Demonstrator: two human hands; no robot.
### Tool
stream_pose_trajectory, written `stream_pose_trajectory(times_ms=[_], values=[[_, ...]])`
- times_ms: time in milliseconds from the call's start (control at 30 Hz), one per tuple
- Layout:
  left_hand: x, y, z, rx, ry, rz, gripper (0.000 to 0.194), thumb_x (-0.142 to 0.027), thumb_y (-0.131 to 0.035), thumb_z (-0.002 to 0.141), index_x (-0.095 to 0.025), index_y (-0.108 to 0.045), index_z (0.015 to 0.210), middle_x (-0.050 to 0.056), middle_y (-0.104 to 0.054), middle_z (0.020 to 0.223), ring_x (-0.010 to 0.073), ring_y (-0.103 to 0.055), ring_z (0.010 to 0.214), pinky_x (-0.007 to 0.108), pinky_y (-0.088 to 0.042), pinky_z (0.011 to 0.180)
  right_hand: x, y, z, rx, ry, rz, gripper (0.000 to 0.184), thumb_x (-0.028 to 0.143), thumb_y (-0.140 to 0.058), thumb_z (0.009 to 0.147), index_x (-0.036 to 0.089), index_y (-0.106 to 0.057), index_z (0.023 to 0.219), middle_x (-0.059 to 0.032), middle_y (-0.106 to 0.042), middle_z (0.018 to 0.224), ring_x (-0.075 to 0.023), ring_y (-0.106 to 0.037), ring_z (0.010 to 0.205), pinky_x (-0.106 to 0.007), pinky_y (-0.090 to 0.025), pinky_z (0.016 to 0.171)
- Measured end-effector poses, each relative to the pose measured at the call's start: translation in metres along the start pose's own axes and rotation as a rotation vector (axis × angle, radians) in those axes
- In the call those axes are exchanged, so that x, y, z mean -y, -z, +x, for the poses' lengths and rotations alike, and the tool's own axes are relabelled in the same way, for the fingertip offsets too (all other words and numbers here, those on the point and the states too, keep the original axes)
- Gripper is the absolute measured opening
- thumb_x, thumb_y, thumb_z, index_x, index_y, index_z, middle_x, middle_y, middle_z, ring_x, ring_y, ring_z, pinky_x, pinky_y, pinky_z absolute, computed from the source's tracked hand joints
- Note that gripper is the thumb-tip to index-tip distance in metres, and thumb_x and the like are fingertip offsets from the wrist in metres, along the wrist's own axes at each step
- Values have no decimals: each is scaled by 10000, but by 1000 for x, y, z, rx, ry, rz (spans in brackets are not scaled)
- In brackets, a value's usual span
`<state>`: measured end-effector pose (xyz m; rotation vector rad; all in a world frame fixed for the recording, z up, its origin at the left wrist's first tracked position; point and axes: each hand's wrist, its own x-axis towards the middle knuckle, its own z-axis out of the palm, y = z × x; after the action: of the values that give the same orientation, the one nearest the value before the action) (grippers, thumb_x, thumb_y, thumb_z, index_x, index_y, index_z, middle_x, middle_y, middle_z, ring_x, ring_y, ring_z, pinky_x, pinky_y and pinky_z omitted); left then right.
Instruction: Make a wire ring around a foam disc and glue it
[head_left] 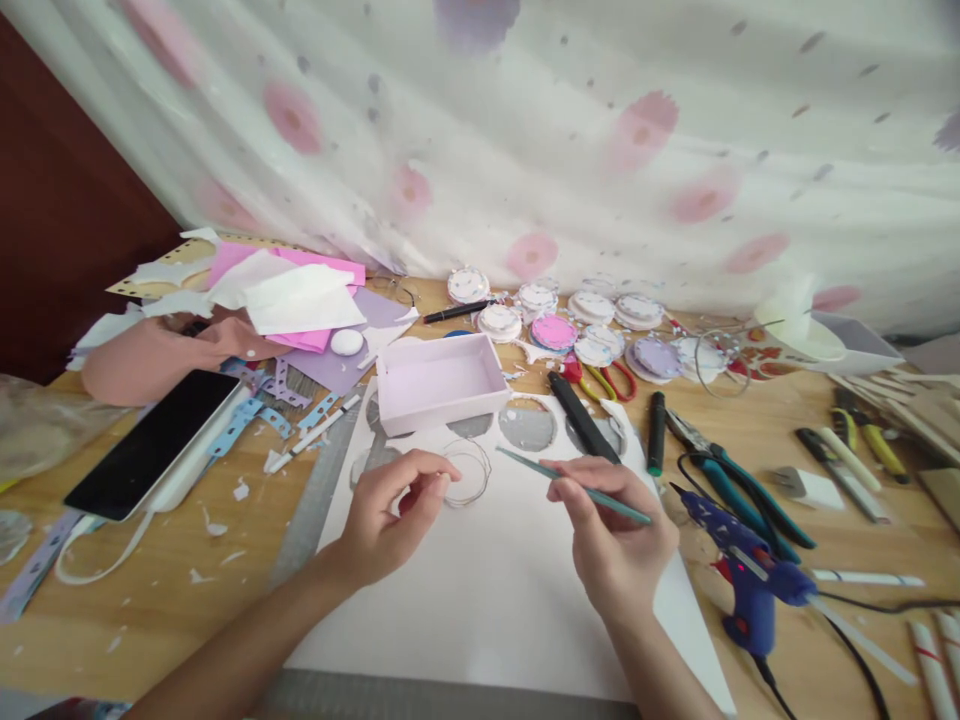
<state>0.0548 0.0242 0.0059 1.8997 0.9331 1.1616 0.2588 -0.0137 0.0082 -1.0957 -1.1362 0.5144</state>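
Observation:
My left hand (397, 515) is over the white sheet (480, 600), thumb and forefinger pinched at the edge of a thin pale ring (489, 478), which looks like looped wire or a narrow cut strip. In my right hand (622, 530), gripped like a pen, is a slim teal pointed tool (600, 495). Its tip points left, a little above and to the right of the ring, apart from it. Round holes are cut along the sheet's far edge. Just beyond stands an open pale lilac box (442, 380).
To the right lie a blue glue gun (742, 570), teal-handled pliers (750, 485) and a black marker (656, 430). Decorated round discs (553, 333) line the back near the curtain (480, 150). At left are a phone (154, 445) and paper scraps (300, 300).

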Motion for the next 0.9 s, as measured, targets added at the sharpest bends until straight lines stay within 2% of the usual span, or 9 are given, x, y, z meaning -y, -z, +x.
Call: stream_pose_trajectory(times_ms=[133,233,333,433,600,733,900], values=[[-1,1,-7,85,138,-96,177,-143,-486,897,-185,-656,927,-69,-449,507,52,-354,425,159,-281,396,5,-4,-12,133,33,113,138,72,-655,803,202,-660,847,-32,-713,743,-179,-686,721,-296,-555,599],[2,4,-11,101,154,-104,177,-139,-520,871,-186,-671,951,-59,-492,506,55,-360,421,161,-293,395,7,-7,-16,202,-16,148,187,30,-648,789,200,-666,865,-41,-724,783,-177,-679,731,-300,-552,608],[4,5,-12,111,104,-79,176,-115,-566,830,-178,-686,942,-46,-550,498,53,-364,399,154,-304,379,8,-11,-20,243,-60,152,235,-4,-649,766,197,-678,883,-42,-727,805,-175,-682,750,-293,-554,625],[3,4,-11,98,85,-37,159,-104,-596,800,-168,-702,898,-28,-592,496,56,-410,392,150,-316,370,6,-14,-22,236,-118,152,239,-9,-654,761,199,-681,875,-36,-731,801,-167,-683,755,-277,-556,632],[5,1,-11,60,204,-52,119,-144,-602,808,-159,-718,825,-1,-631,521,77,-494,421,162,-345,383,0,-15,-26,185,-249,169,145,64,-677,790,197,-679,848,-38,-726,777,-167,-680,748,-278,-562,632],[8,2,-11,79,284,-75,154,-177,-579,840,-179,-732,847,-6,-619,517,85,-507,438,172,-349,399,-6,-13,-29,132,-250,216,92,135,-685,812,208,-673,866,-41,-712,774,-190,-683,749,-316,-568,620],[9,3,-10,121,261,-63,178,-190,-562,852,-171,-739,836,18,-657,565,80,-476,427,183,-324,387,-6,-11,-28,127,-261,152,91,142,-686,811,216,-669,862,-40,-710,779,-200,-691,772,-330,-572,641]])
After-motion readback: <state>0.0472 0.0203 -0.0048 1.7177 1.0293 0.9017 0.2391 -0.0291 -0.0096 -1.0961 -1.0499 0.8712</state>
